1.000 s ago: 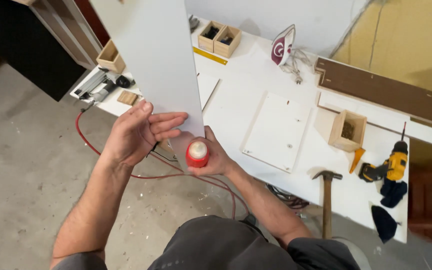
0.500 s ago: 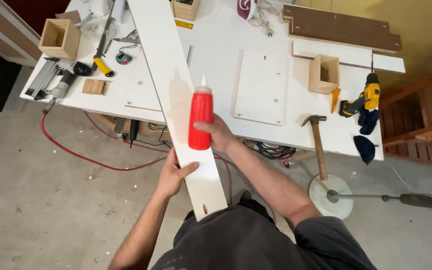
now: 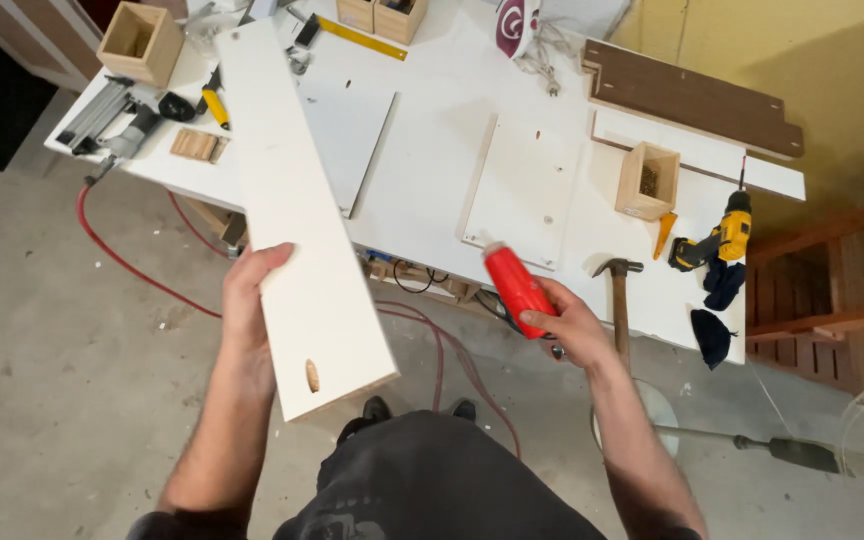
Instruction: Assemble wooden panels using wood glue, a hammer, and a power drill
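Left hand (image 3: 252, 300) grips the long white board (image 3: 292, 210) along its left edge near the near end, fingers curled over the edge, thumb side underneath and out of sight. Board runs from the hand up and away across the white worktable (image 3: 432, 150), far end lying over the tabletop, near end sticking out past the table edge over the concrete floor (image 3: 42, 380). A dowel hole shows in the board's near end.

Right hand (image 3: 567, 325) is closed around the base of a red glue bottle (image 3: 514, 285), bottle tilted with its white nozzle pointing up and left toward the table edge. Bottle is well apart from the board, not touching it.

On the table: a flat white panel (image 3: 522, 190) just beyond the bottle, a second white panel (image 3: 352, 140) partly under the board, a small wooden box (image 3: 647, 180), a yellow cordless drill (image 3: 717, 240), a hammer (image 3: 619, 300) with its handle hanging over the edge beside the right hand. A nail gun (image 3: 107, 125) and another wooden box (image 3: 137, 40) sit at the left corner. Red hose (image 3: 122, 255) lies on the floor below.
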